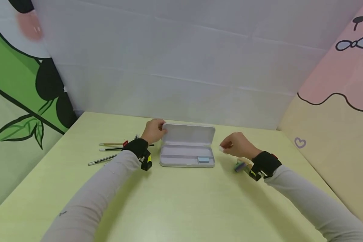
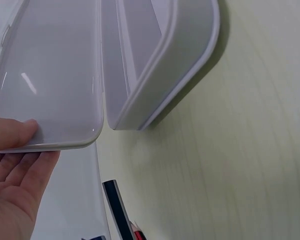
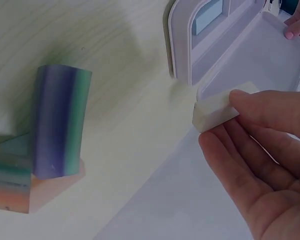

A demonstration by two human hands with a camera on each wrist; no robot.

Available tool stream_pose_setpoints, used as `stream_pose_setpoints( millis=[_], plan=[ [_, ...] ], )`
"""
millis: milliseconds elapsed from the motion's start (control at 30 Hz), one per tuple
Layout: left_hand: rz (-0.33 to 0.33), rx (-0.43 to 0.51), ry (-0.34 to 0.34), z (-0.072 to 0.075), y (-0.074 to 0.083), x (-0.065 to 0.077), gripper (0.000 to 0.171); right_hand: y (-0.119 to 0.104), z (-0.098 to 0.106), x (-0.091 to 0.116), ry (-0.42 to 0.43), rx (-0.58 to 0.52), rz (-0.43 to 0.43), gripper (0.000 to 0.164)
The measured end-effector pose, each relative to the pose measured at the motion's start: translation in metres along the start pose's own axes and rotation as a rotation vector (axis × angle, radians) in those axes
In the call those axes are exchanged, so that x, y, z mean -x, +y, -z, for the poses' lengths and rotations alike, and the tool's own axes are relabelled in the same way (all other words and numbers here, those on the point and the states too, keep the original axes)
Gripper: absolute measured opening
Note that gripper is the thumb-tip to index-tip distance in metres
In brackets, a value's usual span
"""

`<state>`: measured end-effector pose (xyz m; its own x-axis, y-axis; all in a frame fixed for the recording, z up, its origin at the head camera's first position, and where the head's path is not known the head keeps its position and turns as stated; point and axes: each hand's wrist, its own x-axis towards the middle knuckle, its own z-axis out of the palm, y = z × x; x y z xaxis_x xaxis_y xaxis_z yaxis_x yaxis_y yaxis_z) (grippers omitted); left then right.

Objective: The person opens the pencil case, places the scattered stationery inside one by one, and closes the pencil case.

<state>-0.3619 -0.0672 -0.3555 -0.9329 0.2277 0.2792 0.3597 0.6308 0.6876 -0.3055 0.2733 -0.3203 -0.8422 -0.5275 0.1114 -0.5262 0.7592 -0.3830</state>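
Observation:
A white pencil case [image 1: 187, 151] lies with its lid up in the middle of the table. My left hand [image 1: 153, 131] grips the left end of the lid [image 2: 55, 65], thumb on the inner face and fingers behind. Inside the case, a light blue eraser [image 1: 203, 159] sits in the front right compartment. To the right of the case, my right hand [image 1: 239, 145] pinches a white eraser [image 3: 220, 107] between thumb and fingers, above the table. Below that hand lie several striped, coloured erasers [image 3: 62, 122], partly hidden by the wrist in the head view.
Several pencils [image 1: 109, 149] lie left of the case, partly behind my left wrist. The pale yellow table [image 1: 187, 201] meets a white sheet [image 1: 175, 67] at the back. Printed panels with cartoon figures stand at both sides.

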Motion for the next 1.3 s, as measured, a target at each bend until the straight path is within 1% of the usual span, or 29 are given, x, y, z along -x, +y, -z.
stream_pose_setpoints(
  millis=[167,367,600,667,767,1000,1167,1300],
  plan=[
    [0.004,-0.001,0.002,0.0,0.002,0.0,0.011,-0.006,-0.005,-0.006,-0.012,0.025,0.04,0.013],
    [0.0,-0.009,0.013,-0.002,0.001,-0.002,0.011,-0.01,-0.012,-0.015,-0.009,0.067,0.118,0.012],
    [-0.013,-0.002,0.018,-0.007,0.004,-0.004,0.009,-0.016,-0.023,-0.023,-0.009,0.112,0.223,0.012],
    [-0.011,-0.004,0.019,-0.007,0.005,-0.004,0.01,-0.018,-0.025,-0.024,-0.013,0.114,0.24,0.013],
    [-0.003,-0.009,0.018,-0.007,0.007,-0.004,0.009,-0.022,-0.028,-0.025,-0.03,0.105,0.24,0.012],
    [0.002,-0.01,0.014,-0.008,0.006,-0.005,0.011,-0.028,-0.036,-0.029,-0.101,0.089,0.163,0.01],
    [0.006,-0.009,0.013,-0.008,0.005,-0.005,0.011,-0.031,-0.042,-0.031,-0.129,0.074,0.158,0.009],
    [0.009,-0.01,0.005,-0.007,0.005,-0.004,0.011,-0.033,-0.046,-0.032,-0.135,0.088,0.174,0.009]
  ],
)
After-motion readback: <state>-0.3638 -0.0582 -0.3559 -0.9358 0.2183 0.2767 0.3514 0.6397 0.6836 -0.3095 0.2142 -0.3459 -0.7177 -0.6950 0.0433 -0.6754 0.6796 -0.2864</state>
